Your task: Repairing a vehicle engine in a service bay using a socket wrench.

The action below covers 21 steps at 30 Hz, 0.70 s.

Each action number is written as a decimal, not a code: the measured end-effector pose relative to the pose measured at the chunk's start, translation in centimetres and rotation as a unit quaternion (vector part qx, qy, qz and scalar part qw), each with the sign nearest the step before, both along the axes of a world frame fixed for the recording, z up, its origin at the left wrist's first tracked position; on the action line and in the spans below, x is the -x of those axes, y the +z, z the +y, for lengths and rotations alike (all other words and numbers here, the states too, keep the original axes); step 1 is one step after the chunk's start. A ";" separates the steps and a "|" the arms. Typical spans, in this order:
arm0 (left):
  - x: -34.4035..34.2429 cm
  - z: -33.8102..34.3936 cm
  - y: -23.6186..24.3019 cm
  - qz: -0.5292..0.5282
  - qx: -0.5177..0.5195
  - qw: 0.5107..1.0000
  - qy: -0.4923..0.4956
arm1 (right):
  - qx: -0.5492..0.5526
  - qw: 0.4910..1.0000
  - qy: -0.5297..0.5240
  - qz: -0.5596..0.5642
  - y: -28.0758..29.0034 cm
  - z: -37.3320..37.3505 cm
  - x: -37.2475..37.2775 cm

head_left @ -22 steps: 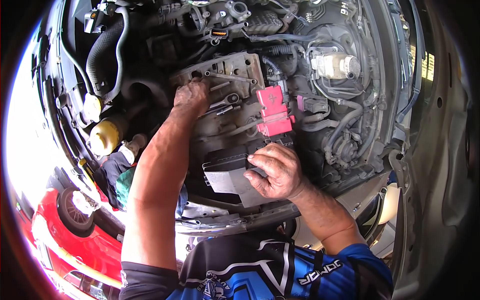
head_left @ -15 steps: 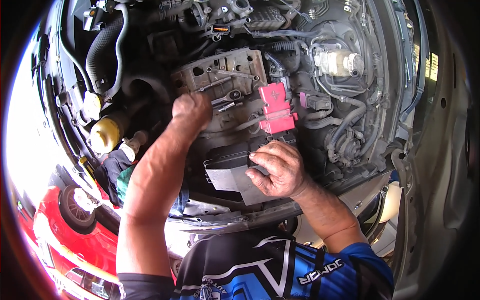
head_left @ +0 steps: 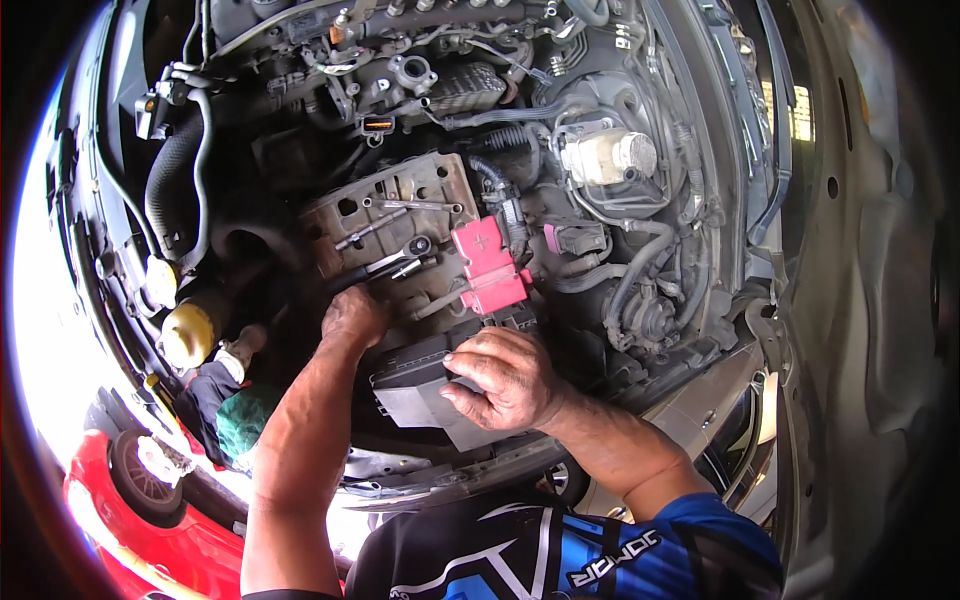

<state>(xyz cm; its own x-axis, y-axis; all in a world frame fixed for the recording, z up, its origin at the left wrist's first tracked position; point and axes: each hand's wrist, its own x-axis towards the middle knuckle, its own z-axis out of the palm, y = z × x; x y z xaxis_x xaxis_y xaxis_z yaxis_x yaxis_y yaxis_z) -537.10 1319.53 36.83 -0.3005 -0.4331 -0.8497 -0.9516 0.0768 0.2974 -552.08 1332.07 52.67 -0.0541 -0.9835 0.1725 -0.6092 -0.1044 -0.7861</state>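
My left hand [head_left: 352, 322] is below a ratchet [head_left: 385, 260] on a rust-marked metal plate [head_left: 430, 180]; its fingers point down, mostly hidden, so I cannot tell their grip. A spanner [head_left: 415, 205], an extension bar [head_left: 368, 228] and a small socket piece [head_left: 408, 268] also lie there. My right hand [head_left: 500, 380] rests at a black and grey plastic box [head_left: 410, 405], thumb and fingers bent but apart, nothing visible between them. A red plastic cover [head_left: 490, 265] sits just above this hand.
The engine bay holds hoses [head_left: 175, 180], a brake fluid reservoir [head_left: 605, 160] and a yellowish reservoir [head_left: 188, 335]. Dark and green cloths [head_left: 245, 420] lie on the left edge. A red car [head_left: 150, 545] stands beyond, and a raised panel [head_left: 880, 300] borders the right.
My left hand has drawn back from the upper part of the plate toward me, uncovering the ratchet's handle. The view has shifted; my right hand stays at the box.
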 end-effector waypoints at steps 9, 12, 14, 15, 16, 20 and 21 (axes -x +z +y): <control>0.9 -0.4 1.6 -0.005 -0.019 0.999 -0.028 | -0.002 1.000 0.000 0.014 0.2 0.1 0.4; 0.5 -0.1 1.3 -0.004 -0.009 0.999 -0.042 | -0.032 0.999 -0.014 0.022 0.4 0.3 0.1; 0.1 0.2 1.0 -0.010 -0.003 0.999 -0.041 | -0.030 0.999 -0.013 0.017 0.2 0.1 0.0; 0.1 0.1 0.7 -0.009 0.001 0.999 -0.049 | -0.031 0.999 -0.012 0.014 0.1 0.0 0.0; -0.1 0.1 0.6 -0.011 0.003 0.998 -0.055 | -0.012 1.000 -0.003 0.013 -0.1 -0.1 0.2; -0.3 -0.4 0.8 0.000 -0.009 1.000 -0.020 | 0.007 1.000 0.004 0.009 0.0 -0.1 0.3; -0.3 -0.4 0.8 0.000 -0.005 0.999 -0.034 | 0.006 1.000 0.005 0.012 0.0 -0.1 0.3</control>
<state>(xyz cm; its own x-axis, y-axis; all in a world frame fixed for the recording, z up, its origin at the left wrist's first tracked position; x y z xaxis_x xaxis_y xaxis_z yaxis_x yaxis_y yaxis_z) -536.79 1319.09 37.59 -0.3288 -0.4039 -0.8537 -0.9444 0.1385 0.2982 -552.36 1332.01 52.63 -0.0403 -0.9817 0.1862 -0.6268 -0.1203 -0.7699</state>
